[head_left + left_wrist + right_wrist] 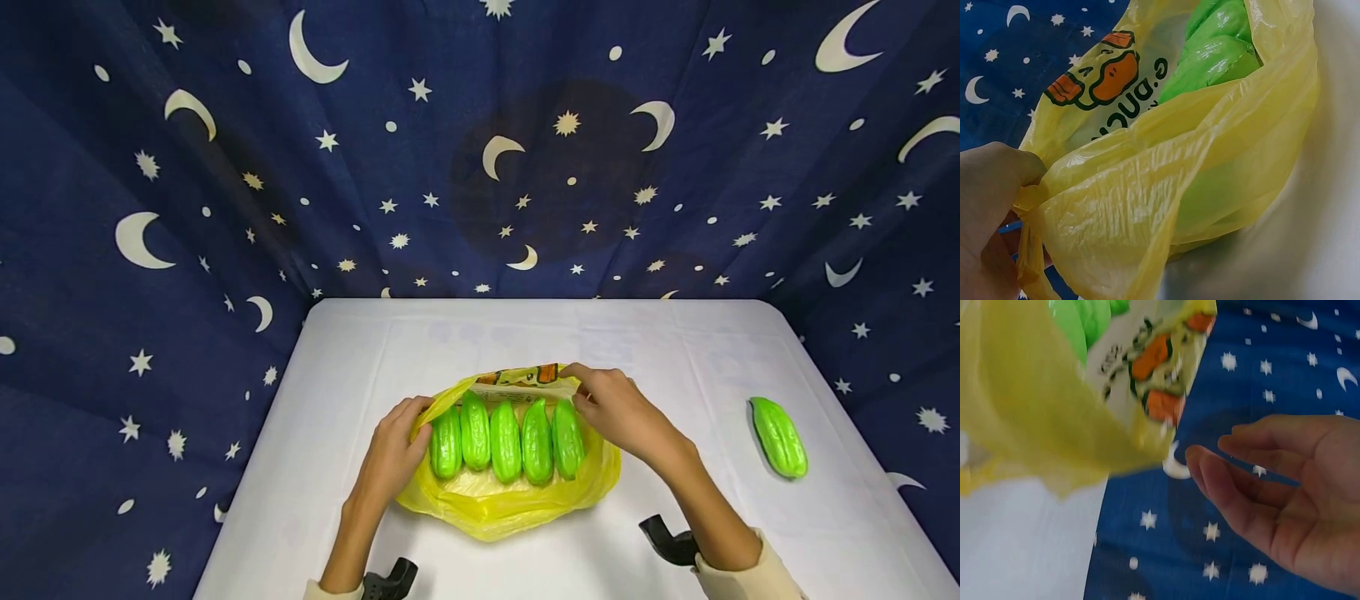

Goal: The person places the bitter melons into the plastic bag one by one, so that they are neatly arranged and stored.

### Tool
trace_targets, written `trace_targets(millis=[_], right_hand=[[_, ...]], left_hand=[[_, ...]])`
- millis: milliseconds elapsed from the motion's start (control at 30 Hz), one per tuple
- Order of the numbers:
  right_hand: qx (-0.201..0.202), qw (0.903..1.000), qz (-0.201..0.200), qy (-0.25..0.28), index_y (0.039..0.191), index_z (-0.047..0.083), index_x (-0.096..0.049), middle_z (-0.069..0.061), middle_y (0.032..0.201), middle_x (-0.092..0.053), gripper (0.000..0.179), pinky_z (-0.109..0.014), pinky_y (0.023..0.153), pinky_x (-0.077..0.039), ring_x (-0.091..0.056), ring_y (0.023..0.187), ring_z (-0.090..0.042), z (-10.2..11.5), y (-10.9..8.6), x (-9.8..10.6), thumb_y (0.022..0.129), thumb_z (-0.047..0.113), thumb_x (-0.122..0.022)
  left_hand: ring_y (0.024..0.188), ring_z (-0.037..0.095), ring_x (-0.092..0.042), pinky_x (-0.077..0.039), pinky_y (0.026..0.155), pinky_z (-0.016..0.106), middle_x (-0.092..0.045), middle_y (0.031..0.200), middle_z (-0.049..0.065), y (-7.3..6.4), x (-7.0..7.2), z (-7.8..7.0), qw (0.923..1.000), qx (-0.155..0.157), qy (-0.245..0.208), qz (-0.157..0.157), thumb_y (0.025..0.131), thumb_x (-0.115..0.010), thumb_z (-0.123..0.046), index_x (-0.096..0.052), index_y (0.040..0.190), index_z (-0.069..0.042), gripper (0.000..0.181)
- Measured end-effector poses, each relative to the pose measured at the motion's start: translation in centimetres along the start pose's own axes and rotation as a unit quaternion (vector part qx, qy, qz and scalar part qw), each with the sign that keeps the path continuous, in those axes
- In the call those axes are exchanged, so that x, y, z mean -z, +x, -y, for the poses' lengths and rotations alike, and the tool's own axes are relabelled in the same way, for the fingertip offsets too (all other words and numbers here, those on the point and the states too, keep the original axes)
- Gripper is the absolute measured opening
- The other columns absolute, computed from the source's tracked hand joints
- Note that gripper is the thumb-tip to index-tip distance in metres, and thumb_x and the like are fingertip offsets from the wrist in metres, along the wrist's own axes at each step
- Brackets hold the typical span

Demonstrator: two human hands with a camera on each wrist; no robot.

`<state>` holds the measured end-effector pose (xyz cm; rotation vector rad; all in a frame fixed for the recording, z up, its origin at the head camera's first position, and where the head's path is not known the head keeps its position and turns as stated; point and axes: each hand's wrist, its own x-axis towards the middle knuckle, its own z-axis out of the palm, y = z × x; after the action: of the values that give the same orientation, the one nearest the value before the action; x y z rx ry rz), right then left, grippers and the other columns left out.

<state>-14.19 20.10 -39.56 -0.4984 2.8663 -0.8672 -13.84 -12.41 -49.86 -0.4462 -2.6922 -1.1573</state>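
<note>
A yellow plastic bag (487, 515) lies on the table with its mouth spread wide. Inside it, several shiny, ridged green cucumbers (506, 443) lie side by side in a row. My left hand (393, 450) pinches the bag's left rim between thumb and fingers; the left wrist view shows the plastic bunched there. At the far right corner of the bag's mouth is my right hand (618, 412). In the right wrist view its fingers (1241, 512) are loosely bent, with a gap between the fingertips and the bag's edge. An orange and black duck print (1113, 75) shows on the bag.
One more green cucumber (780, 437) lies alone at the right of the white table (345, 358). Dark blue cloth (420, 150) with moons and stars hangs behind and at both sides. Black wrist mounts (667, 542) sit by the sleeves.
</note>
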Motion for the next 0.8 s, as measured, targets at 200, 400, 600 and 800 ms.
trace_targets(millis=[200,400,600,800], right_hand=[[-0.042,0.9982,-0.038,-0.018,0.124,0.002,-0.064,-0.007,0.085,-0.069,0.031,-0.033,0.058,-0.051,-0.06,0.069,-0.017,-2.7,-1.2,3.0,0.093,0.005,-0.062],[-0.112,0.9909,-0.063,-0.043,0.125,0.001,-0.062,-0.019,0.098,-0.07,0.033,-0.041,0.062,-0.054,-0.067,0.083,-0.034,-7.8,-3.1,5.3,0.094,0.011,-0.061],[-0.185,0.9761,-0.084,-0.077,0.129,-0.005,-0.054,-0.035,0.112,-0.061,0.04,-0.059,0.068,-0.049,-0.06,0.097,-0.051,-14.8,-5.7,7.0,0.094,0.013,-0.058],[-0.241,0.9624,-0.099,-0.078,0.13,-0.011,-0.047,-0.042,0.117,-0.049,0.045,-0.065,0.072,-0.043,-0.05,0.101,-0.057,-21.5,-9.0,7.3,0.095,0.016,-0.057]], left_hand=[[0.104,0.015,-0.062,-0.052,0.087,0.037,-0.066,0.112,-0.002,0.0,-0.2,0.1,1.0,-0.002,-0.002,-0.002,0.095,-0.061,-0.004,-0.066,0.118,-0.015,0.026],[0.103,0.014,-0.062,-0.052,0.087,0.037,-0.067,0.111,-0.002,0.0,-0.3,0.2,0.9999,-0.008,-0.006,-0.004,0.095,-0.061,-0.004,-0.066,0.118,-0.015,0.026],[0.103,0.013,-0.062,-0.053,0.086,0.036,-0.066,0.111,-0.003,0.0,-0.3,0.2,1.0,-0.006,-0.004,-0.005,0.095,-0.062,-0.005,-0.066,0.119,-0.015,0.026],[0.104,0.013,-0.062,-0.052,0.087,0.037,-0.066,0.113,-0.003,0.0,-0.4,0.1,1.0,-0.005,-0.004,-0.001,0.095,-0.062,-0.004,-0.066,0.12,-0.015,0.028]])
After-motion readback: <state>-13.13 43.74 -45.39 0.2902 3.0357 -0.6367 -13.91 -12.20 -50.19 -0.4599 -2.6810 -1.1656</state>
